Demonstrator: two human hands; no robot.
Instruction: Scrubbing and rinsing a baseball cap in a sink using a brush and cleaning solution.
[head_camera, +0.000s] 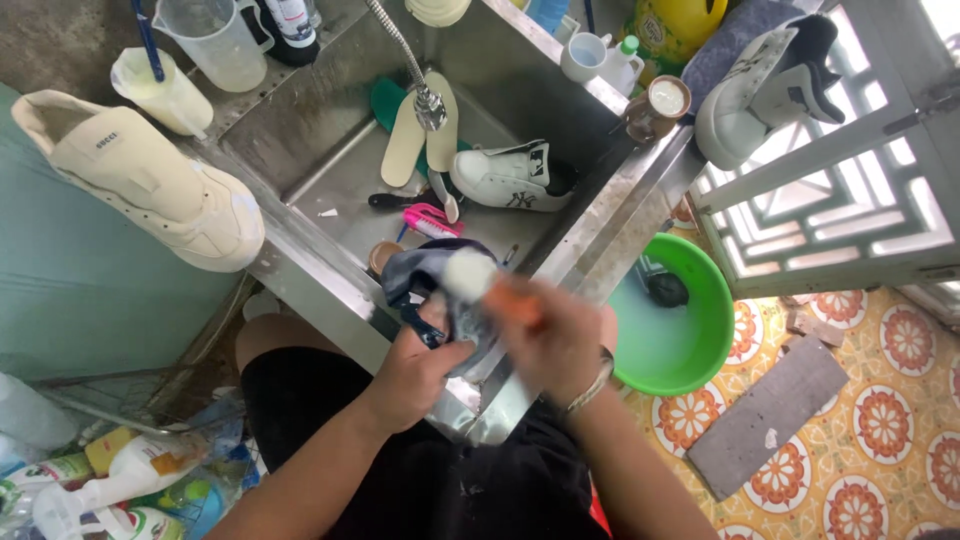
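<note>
My left hand (415, 368) grips a dark blue-grey shoe (440, 280) over the near edge of a steel sink (330, 190). In my right hand (555, 345) is an orange-handled brush (490, 285), its foamy white head pressed against the shoe; the hand is blurred by motion. Inside the sink lie a white sneaker (512, 176), two pale insoles (420, 135), a pink brush (432, 221) and a black-handled brush (395, 201).
A cream sneaker (140, 175) rests on the sink's left ledge, another white sneaker (765, 75) at the back right. A green basin (715, 330) with water sits on the patterned tile floor. Jugs and cups (215, 40) stand behind; bottles (120, 480) lie lower left.
</note>
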